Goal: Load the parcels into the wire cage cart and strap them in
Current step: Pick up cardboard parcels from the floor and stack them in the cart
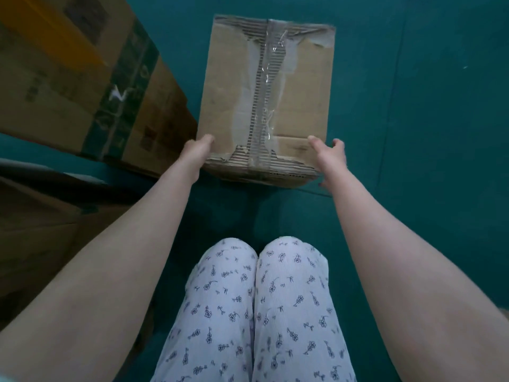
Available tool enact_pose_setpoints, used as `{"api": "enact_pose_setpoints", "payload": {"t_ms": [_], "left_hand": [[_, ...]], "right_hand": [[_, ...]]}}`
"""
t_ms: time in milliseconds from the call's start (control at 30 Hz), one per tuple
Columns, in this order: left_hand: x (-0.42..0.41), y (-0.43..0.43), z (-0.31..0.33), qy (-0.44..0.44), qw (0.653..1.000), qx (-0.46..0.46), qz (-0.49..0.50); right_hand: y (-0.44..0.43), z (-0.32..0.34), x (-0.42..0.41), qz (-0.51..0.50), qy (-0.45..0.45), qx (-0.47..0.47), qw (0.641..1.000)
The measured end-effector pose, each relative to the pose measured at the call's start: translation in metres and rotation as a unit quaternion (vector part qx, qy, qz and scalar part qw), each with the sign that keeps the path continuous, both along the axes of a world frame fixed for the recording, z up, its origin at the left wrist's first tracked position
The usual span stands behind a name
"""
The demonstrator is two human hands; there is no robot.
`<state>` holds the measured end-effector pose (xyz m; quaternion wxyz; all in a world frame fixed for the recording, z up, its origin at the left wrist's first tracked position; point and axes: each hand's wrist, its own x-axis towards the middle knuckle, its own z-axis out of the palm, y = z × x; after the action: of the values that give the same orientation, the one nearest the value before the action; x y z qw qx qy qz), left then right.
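Over floor point(413, 133), left grip point(197, 151), right grip point(332, 155) clasp parcel point(297, 86).

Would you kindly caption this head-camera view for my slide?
Left hand and right hand grip the near corners of a tape-torn brown cardboard parcel over the teal floor.

Head-worn view, steeply down at near floor point(413, 133)

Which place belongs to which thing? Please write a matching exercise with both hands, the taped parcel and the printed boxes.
1. left hand
2. right hand
3. taped parcel
4. printed boxes

A. on the green floor, straight ahead
B. parcel's near left corner
C. along the view's left edge
D. parcel's near right corner

Pairs: 1-B, 2-D, 3-A, 4-C
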<state>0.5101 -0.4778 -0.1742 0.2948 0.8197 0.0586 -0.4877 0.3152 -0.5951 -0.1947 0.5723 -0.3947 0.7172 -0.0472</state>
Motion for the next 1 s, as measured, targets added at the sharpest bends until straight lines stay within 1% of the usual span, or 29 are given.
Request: {"api": "enact_pose_setpoints", "payload": {"t_ms": [67,133,267,333,400,500,633,700,833,1000], "left_hand": [[0.003,-0.001,-0.017,0.011,1.0,-0.005,0.001],[0.005,0.0,-0.027,-0.006,1.0,-0.018,0.01],[-0.005,0.001,-0.021,-0.046,0.997,-0.058,0.026],[-0.009,0.003,-0.006,-0.061,0.996,-0.056,0.026],[-0.013,0.006,0.016,-0.065,0.996,-0.041,0.033],[-0.024,0.015,0.063,-0.064,0.996,-0.032,0.045],[-0.044,0.027,0.144,-0.08,0.994,-0.073,0.033],[-0.054,0.03,0.19,-0.085,0.991,-0.103,0.024],[-0.071,0.028,0.273,-0.09,0.982,-0.168,-0.001],[-0.099,0.031,0.362,-0.083,0.966,-0.24,-0.058]], "right_hand": [[0.0,-0.016,0.002,-0.018,-0.069,0.04,0.997],[0.004,-0.027,0.001,-0.037,-0.116,0.031,0.992],[0.006,-0.023,-0.008,-0.042,-0.139,0.002,0.989],[0.002,-0.006,-0.012,-0.025,-0.139,-0.004,0.99],[-0.002,0.017,-0.013,0.005,-0.121,-0.03,0.992],[-0.006,0.071,-0.018,0.041,-0.099,-0.059,0.993],[-0.002,0.154,-0.035,0.047,-0.099,-0.073,0.991],[0.003,0.199,-0.051,0.029,-0.104,-0.071,0.992],[0.016,0.282,-0.083,-0.032,-0.135,-0.04,0.989],[0.051,0.368,-0.132,-0.12,-0.179,-0.052,0.975]]}}
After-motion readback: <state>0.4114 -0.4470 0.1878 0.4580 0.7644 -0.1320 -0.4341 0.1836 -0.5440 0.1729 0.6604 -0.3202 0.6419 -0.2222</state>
